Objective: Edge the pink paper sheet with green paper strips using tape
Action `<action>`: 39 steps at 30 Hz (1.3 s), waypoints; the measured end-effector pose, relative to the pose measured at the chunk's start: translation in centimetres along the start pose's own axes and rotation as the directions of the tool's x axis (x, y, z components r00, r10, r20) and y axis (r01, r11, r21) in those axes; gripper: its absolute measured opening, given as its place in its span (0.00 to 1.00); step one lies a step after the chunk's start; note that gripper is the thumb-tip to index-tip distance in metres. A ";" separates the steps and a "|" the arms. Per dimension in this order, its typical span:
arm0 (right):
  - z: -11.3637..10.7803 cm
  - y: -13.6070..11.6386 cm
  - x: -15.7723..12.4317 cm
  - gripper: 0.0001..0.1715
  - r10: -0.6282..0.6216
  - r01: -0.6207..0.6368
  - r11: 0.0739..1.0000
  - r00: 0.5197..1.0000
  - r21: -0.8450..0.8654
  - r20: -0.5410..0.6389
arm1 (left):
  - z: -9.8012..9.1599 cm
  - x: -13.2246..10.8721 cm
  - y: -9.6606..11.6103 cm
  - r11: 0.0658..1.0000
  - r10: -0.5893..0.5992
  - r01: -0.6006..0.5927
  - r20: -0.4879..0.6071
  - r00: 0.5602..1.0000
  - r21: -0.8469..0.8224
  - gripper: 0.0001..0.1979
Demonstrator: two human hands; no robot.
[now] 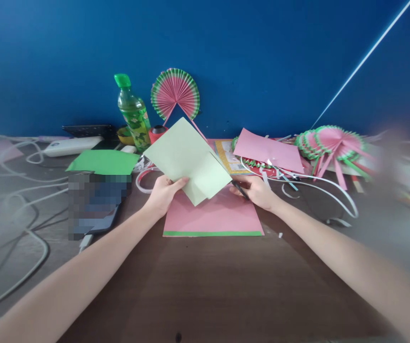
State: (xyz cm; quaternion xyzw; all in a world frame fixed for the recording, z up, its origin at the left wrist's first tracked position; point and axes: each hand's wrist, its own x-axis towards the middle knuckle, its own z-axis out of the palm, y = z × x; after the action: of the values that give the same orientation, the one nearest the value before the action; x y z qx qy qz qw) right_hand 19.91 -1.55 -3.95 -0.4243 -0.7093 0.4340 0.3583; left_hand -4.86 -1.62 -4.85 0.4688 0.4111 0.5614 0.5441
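Observation:
Pale green paper (189,157) is raised and tilted, with a corner pointing down; my left hand (165,193) pinches its lower left edge. At the paper's right corner, my right hand (253,189) is closed on dark-handled scissors (239,189), whose blades lie along the lower right side of the sheet, mostly hidden. Beneath both hands a pink sheet (214,216) with a green strip along its front edge lies on the brown table (205,281).
A pink and green paper fan (175,93) and a green-capped bottle (133,114) stand by the blue wall. Left are a green sheet (103,162), a phone (99,205) and cables. Right are a pink sheet (267,150), more fans (333,143) and paper scraps.

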 end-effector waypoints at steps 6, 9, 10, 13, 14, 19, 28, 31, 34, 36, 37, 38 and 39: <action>-0.1 -0.3 -0.1 0.22 0.001 -0.001 1.000 1.000 -0.003 0.023 | 0.0 0.0 0.0 1.000 -0.006 0.006 0.017 1.000 -0.005 0.19; -0.2 -0.3 -0.2 0.22 -0.009 0.009 1.000 1.000 0.013 0.029 | 0.0 -0.2 0.1 1.000 -0.018 0.017 0.047 0.999 0.025 0.19; -0.2 -0.2 -0.2 0.22 -0.011 0.010 1.000 1.000 0.022 0.026 | 0.1 -0.2 0.2 0.999 -0.020 0.018 0.058 0.998 0.044 0.19; -0.3 0.0 -0.2 0.22 -0.005 0.004 0.999 1.000 0.043 0.017 | 0.2 -0.4 0.4 0.995 -0.022 0.013 0.092 0.996 0.097 0.19; -0.3 0.0 -0.2 0.23 0.007 -0.008 0.999 1.000 0.046 0.020 | 0.3 -0.5 0.5 0.994 -0.025 0.013 0.106 0.994 0.111 0.18; -0.3 0.2 -0.2 0.26 -0.009 0.009 1.000 1.000 0.020 0.011 | 0.4 -0.6 0.7 0.983 -0.042 0.010 0.173 0.984 0.181 0.16; -0.3 1.0 0.2 0.17 -0.189 0.189 0.982 0.982 0.009 0.013 | 0.3 -0.7 1.3 0.930 -0.116 0.014 0.259 0.959 0.367 0.21; -0.3 1.2 0.2 0.18 -0.192 0.192 0.981 0.981 -0.014 0.017 | 0.3 -0.7 1.3 0.928 -0.118 0.012 0.262 0.958 0.372 0.22; -0.4 1.2 0.2 0.18 -0.176 0.176 0.984 0.984 -0.030 0.013 | 0.3 -0.7 1.3 0.925 -0.125 0.018 0.259 0.958 0.381 0.22; -0.4 1.2 0.2 0.18 -0.147 0.147 0.989 0.989 -0.012 0.007 | 0.3 -0.8 1.3 0.926 -0.127 0.022 0.255 0.958 0.377 0.23; -0.3 1.1 0.2 0.18 -0.128 0.128 0.992 0.992 0.001 0.002 | 0.3 -0.8 1.3 0.928 -0.127 0.024 0.255 0.959 0.371 0.23; -0.3 1.1 0.2 0.19 -0.112 0.112 0.994 0.994 0.016 0.001 | 0.4 -0.8 1.4 0.931 -0.127 0.027 0.255 0.959 0.364 0.23; -0.3 1.1 0.2 0.19 -0.107 0.106 0.994 0.994 0.031 0.003 | 0.4 -0.8 1.4 0.933 -0.127 0.029 0.253 0.959 0.358 0.23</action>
State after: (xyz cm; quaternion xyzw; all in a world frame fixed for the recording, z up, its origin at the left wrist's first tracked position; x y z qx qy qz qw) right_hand 20.38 -1.01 -4.82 -0.3794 -0.7250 0.4260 0.3859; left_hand -4.83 -2.57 -3.49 0.6138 0.4444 0.3873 0.5251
